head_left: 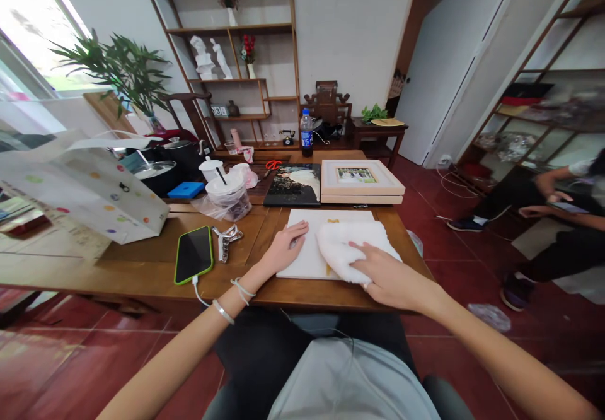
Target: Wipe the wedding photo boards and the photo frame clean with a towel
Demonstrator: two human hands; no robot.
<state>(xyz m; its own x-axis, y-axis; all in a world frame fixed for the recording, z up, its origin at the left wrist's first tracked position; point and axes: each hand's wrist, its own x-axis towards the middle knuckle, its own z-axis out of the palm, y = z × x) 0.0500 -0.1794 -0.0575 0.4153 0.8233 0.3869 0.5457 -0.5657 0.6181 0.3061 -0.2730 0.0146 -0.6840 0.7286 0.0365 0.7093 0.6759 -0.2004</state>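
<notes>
A flat white board (302,267) lies on the wooden table right before me, with brownish-gold marks on it. My left hand (286,248) rests on the board's left part, fingers stretched out and holding nothing. On the board's right part my right hand (375,265) grips a bunched white towel (352,240), fingers pressed into it. The towel covers much of that side and part of the marks. Just behind the board are a black panel with a white figure (302,183) and a pale framed picture (354,177).
Left of the board lie a green-cased phone (193,256) on a cable and a shiny silver object (227,241). Farther back stand a bagged drink cup (224,190), a paper bag (127,199), red scissors (273,166) and a dark drink bottle (307,135). A person sits at right, holding a phone (567,208).
</notes>
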